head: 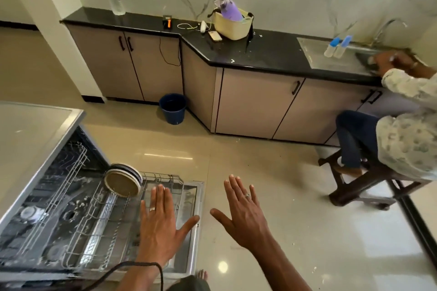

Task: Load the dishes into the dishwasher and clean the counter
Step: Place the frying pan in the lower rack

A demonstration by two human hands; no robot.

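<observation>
While both hands, left hand [160, 227] and right hand [246, 217], spread empty, plates [123, 183] stand in the dishwasher rack [99, 220].

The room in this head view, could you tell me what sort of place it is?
Most likely a home kitchen: an open dishwasher with plates racked, a black counter over cabinets, and a sink.

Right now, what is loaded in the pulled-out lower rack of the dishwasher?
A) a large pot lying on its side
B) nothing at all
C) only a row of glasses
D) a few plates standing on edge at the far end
D: a few plates stand on edge at the far end of the lower rack, and the other slots that show hold nothing.
</observation>
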